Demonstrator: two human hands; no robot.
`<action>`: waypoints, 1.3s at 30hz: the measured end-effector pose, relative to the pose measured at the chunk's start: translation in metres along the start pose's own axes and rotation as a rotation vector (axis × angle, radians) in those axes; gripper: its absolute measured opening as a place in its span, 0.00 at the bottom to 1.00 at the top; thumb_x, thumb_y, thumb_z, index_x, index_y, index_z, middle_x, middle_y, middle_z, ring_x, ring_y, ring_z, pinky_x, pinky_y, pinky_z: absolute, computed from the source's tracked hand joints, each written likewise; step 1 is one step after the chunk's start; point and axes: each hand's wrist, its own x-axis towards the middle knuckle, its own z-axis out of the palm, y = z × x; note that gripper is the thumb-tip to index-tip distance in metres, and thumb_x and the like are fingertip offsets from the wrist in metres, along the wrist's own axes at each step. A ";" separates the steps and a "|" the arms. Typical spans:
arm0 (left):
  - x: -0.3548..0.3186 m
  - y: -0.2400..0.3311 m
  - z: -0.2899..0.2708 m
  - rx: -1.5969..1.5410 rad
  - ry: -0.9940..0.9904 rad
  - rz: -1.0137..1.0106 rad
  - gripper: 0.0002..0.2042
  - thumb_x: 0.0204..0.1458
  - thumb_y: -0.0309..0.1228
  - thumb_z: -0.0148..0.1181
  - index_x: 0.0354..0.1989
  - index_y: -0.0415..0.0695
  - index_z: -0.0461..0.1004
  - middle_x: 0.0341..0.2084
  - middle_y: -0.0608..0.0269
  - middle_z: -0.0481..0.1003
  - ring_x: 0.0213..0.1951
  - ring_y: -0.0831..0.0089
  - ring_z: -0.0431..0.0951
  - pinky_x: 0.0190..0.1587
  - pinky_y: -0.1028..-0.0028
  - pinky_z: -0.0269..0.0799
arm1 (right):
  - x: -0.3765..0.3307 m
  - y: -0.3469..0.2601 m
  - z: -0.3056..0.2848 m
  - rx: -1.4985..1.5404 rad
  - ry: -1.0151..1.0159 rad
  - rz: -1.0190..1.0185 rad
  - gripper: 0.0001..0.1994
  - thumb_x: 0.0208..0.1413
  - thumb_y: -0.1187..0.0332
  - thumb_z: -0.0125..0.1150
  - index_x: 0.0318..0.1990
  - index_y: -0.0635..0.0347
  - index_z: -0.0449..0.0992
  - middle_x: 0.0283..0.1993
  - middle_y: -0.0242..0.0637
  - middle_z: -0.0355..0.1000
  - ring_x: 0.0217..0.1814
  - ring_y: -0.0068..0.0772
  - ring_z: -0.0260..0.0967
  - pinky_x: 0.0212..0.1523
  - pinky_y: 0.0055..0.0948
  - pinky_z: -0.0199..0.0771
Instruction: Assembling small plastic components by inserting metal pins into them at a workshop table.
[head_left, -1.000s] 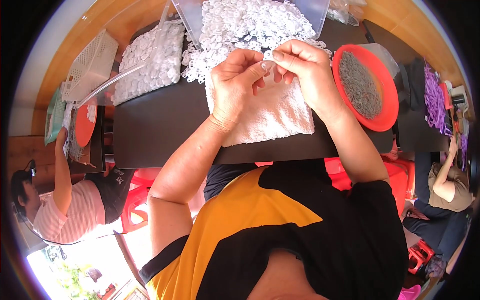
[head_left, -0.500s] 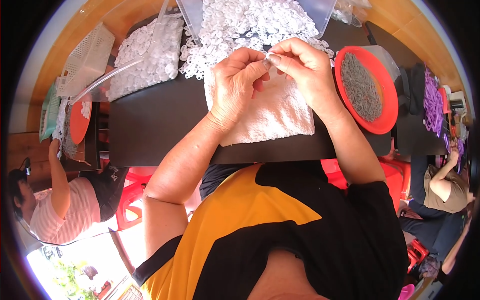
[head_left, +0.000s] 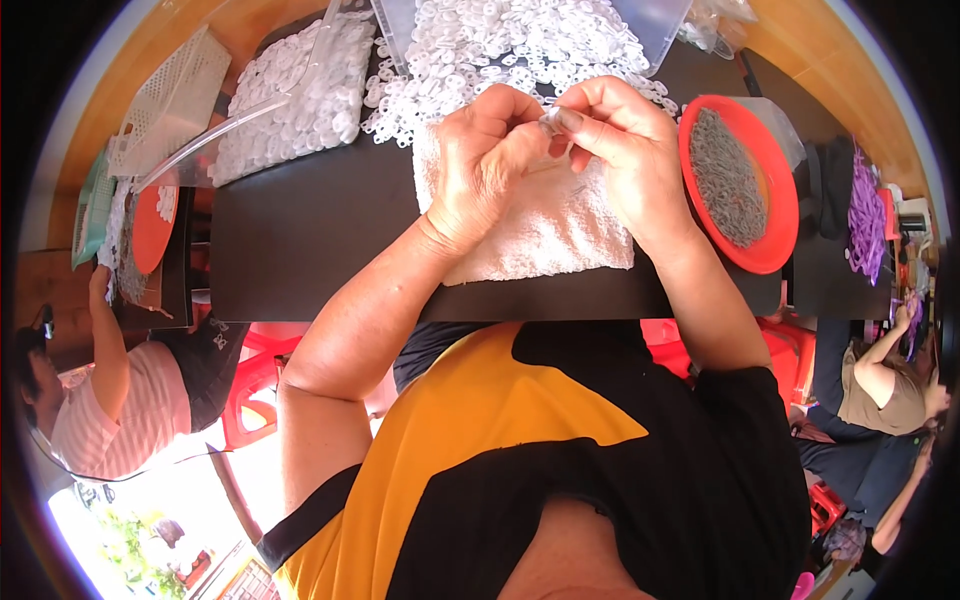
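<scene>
My left hand (head_left: 490, 165) and my right hand (head_left: 635, 155) meet above a white towel (head_left: 540, 240), both closed. Thumbs and forefingers of both pinch a small white plastic piece (head_left: 549, 116), mostly covered by the fingertips. Just beyond them, a heap of small white oval plastic pieces (head_left: 530, 50) with holes spills from a clear tub (head_left: 660, 30) onto the table. To the right of my right hand lies a red plate (head_left: 775, 255) holding a heap of thin grey pieces (head_left: 728, 180), too small to make out singly.
On the dark table (head_left: 310, 245), a clear bag of white pieces (head_left: 290, 110) lies at the far left, near a white perforated basket (head_left: 175, 100). Purple strips (head_left: 865, 220) lie far right. One person (head_left: 130, 400) works at the left, another (head_left: 885, 380) at the right.
My hands have shifted slightly to the right and still pinch together at the fingertips. The whole view has moved a little; the heaps look the same.
</scene>
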 end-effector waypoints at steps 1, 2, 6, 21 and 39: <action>0.000 0.002 0.000 -0.034 -0.013 -0.072 0.06 0.52 0.29 0.56 0.32 0.38 0.73 0.20 0.66 0.71 0.18 0.82 0.66 0.20 0.81 0.60 | 0.000 0.001 -0.001 0.000 0.011 -0.039 0.02 0.58 0.73 0.58 0.34 0.61 0.74 0.31 0.29 0.72 0.32 0.16 0.68 0.30 0.17 0.65; 0.000 0.002 -0.001 -0.036 -0.009 -0.070 0.06 0.52 0.29 0.56 0.32 0.38 0.73 0.20 0.66 0.71 0.18 0.82 0.66 0.20 0.81 0.60 | 0.000 0.001 -0.002 -0.003 0.007 -0.040 0.02 0.58 0.73 0.58 0.34 0.61 0.74 0.31 0.29 0.72 0.32 0.16 0.68 0.30 0.17 0.65; 0.002 0.006 -0.004 -0.181 0.040 -0.147 0.06 0.52 0.28 0.56 0.32 0.37 0.73 0.18 0.66 0.71 0.17 0.81 0.66 0.19 0.81 0.59 | 0.006 -0.002 -0.012 0.030 0.092 -0.079 0.02 0.56 0.75 0.59 0.36 0.62 0.75 0.32 0.29 0.73 0.31 0.17 0.68 0.31 0.17 0.66; 0.008 0.003 -0.004 -0.155 0.027 -0.273 0.06 0.51 0.28 0.58 0.30 0.38 0.74 0.17 0.68 0.70 0.17 0.83 0.66 0.18 0.81 0.59 | 0.012 0.004 -0.019 -0.478 -0.085 -0.166 0.05 0.58 0.73 0.56 0.37 0.66 0.74 0.27 0.31 0.71 0.31 0.17 0.67 0.34 0.20 0.67; 0.017 -0.003 -0.015 -0.203 0.131 -0.364 0.05 0.50 0.28 0.59 0.29 0.39 0.75 0.18 0.66 0.71 0.16 0.79 0.66 0.17 0.78 0.60 | 0.053 0.003 -0.031 -1.173 -0.007 -0.133 0.07 0.51 0.68 0.57 0.36 0.54 0.79 0.31 0.41 0.77 0.37 0.45 0.75 0.39 0.41 0.71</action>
